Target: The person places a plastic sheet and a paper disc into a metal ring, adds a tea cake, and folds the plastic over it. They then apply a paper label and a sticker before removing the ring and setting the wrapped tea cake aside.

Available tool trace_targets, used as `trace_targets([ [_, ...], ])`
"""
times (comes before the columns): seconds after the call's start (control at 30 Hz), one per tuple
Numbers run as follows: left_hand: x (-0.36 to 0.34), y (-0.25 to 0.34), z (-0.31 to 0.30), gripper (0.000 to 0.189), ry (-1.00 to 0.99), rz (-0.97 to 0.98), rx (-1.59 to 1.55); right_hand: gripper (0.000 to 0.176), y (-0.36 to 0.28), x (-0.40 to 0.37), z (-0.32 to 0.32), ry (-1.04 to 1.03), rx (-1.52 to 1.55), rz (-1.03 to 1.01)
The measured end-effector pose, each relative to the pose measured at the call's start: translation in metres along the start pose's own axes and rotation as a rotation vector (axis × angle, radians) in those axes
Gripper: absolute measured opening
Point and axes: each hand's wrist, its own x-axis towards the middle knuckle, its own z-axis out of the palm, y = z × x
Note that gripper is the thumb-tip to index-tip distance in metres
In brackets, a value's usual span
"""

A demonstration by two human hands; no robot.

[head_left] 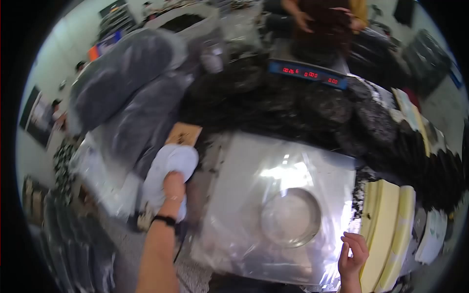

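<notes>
My left hand [173,186], with a dark band at the wrist, reaches to a pile of white round sheets [181,158] on the left. Its fingers look closed at the edge of a sheet; their tips are hidden. Right of it, a shallow metal ring [290,217] rests on clear plastic film [239,180] over the shiny worktop. My right hand [353,254] hovers by the worktop's right edge, fingers loosely curled and apart, holding nothing. A brown card [183,134] with dark specks lies just beyond the white sheets.
Dark bundles in plastic [327,105] line the far side, below a scale with a red display [308,74]. Large wrapped dark bags [127,68] stand at left. Yellow sheets [381,229] lie at right. A co-worker's hands [304,22] hold dark material beyond the scale.
</notes>
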Motion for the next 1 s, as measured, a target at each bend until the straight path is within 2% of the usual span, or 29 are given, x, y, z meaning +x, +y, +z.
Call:
trace_targets([
  [0.03, 0.002, 0.008, -0.022, 0.008, 0.015, 0.021, -0.146, 0.005, 0.006, 0.013, -0.01, 0.005, -0.046, -0.01],
  [0.07, 0.0, 0.013, -0.025, 0.02, 0.2, 0.103, -0.319, 0.004, 0.018, 0.024, -0.016, 0.026, -0.086, 0.023],
  [0.1, 0.0, 0.035, -0.045, 0.032, 0.305, 0.081, -0.268, 0.004, 0.033, 0.036, -0.02, 0.04, -0.118, 0.057],
  [0.13, 0.001, 0.037, -0.046, 0.031, 0.18, 0.056, -0.314, 0.003, 0.048, 0.054, -0.022, 0.073, -0.169, 0.076],
  [0.17, 0.002, 0.025, -0.018, 0.025, 0.105, 0.069, -0.357, 0.003, 0.065, 0.076, -0.022, 0.086, -0.203, 0.089],
  [0.2, 0.004, 0.022, -0.005, 0.022, 0.148, 0.087, -0.383, 0.003, 0.087, 0.1, -0.022, 0.081, -0.252, 0.11],
  [0.27, 0.008, 0.026, -0.003, 0.019, 0.172, 0.11, -0.423, 0.006, 0.134, 0.164, -0.008, 0.274, -0.247, 0.053],
  [0.3, 0.01, 0.028, -0.005, 0.016, 0.182, 0.075, -0.419, 0.011, 0.14, 0.202, -0.002, 0.294, -0.104, 0.204],
  [0.33, 0.011, 0.031, -0.009, 0.013, 0.196, 0.032, -0.408, 0.019, 0.16, 0.233, 0.007, 0.293, -0.148, 0.151],
  [0.37, 0.011, 0.034, -0.015, 0.013, 0.195, 0.03, -0.411, 0.036, 0.172, 0.26, 0.013, 0.223, -0.35, -0.038],
  [0.4, 0.013, 0.037, -0.025, 0.012, 0.036, -0.107, -0.379, 0.058, 0.184, 0.28, 0.018, 0.108, -0.462, -0.124],
  [0.43, 0.016, 0.039, -0.035, 0.012, -0.12, -0.243, -0.34, 0.058, 0.194, 0.287, 0.022, 0.109, -0.456, -0.12],
  [0.47, 0.02, 0.047, -0.045, 0.012, -0.116, -0.244, -0.332, 0.064, 0.203, 0.29, 0.025, -0.057, -0.579, -0.085],
  [0.53, 0.022, 0.062, -0.057, 0.009, 0.045, -0.391, -0.571, 0.073, 0.224, 0.296, 0.029, -0.339, -0.7, -0.059],
  [0.57, 0.022, 0.053, -0.04, 0.009, 0.058, -0.402, -0.568, 0.073, 0.231, 0.297, 0.026, -0.331, -0.692, -0.073],
  [0.63, 0.022, 0.024, 0.008, 0.01, 0.36, -0.101, -0.564, 0.076, 0.229, 0.305, 0.021, -0.465, -0.518, 0.082],
  [0.67, 0.021, 0.022, 0.007, 0.012, 0.315, -0.211, -0.683, 0.078, 0.24, 0.309, 0.018, -0.47, -0.458, 0.014],
  [0.7, 0.02, 0.014, 0.014, 0.012, 0.332, -0.222, -0.672, 0.078, 0.238, 0.31, 0.02, -0.464, -0.445, -0.003],
  [0.77, 0.026, -0.004, 0.035, 0.019, 0.045, -0.507, -0.921, 0.077, 0.231, 0.303, 0.023, -0.509, -0.647, 0.025],
  [0.8, 0.028, -0.004, 0.044, 0.02, 0.098, -0.542, -1.038, 0.077, 0.243, 0.294, 0.035, -0.367, -0.76, -0.154],
  [0.83, 0.029, -0.004, 0.054, 0.022, 0.153, -0.568, -1.156, 0.078, 0.238, 0.291, 0.036, -0.371, -0.804, -0.167],
  [0.87, 0.031, -0.002, 0.062, 0.025, 0.277, -0.511, -1.214, 0.077, 0.235, 0.295, 0.033, -0.429, -0.759, -0.107],
  [0.9, 0.031, -0.008, 0.047, 0.033, 0.105, -0.504, -1.052, 0.076, 0.231, 0.3, 0.029, -0.493, -0.715, -0.048],
  [0.97, 0.033, -0.011, 0.048, 0.041, 0.14, -0.356, -1.016, 0.076, 0.227, 0.308, 0.02, -0.519, -0.662, -0.009],
  [1.0, 0.031, -0.011, 0.042, 0.041, 0.143, -0.36, -1.014, 0.076, 0.226, 0.309, 0.019, -0.562, -0.617, 0.042],
])
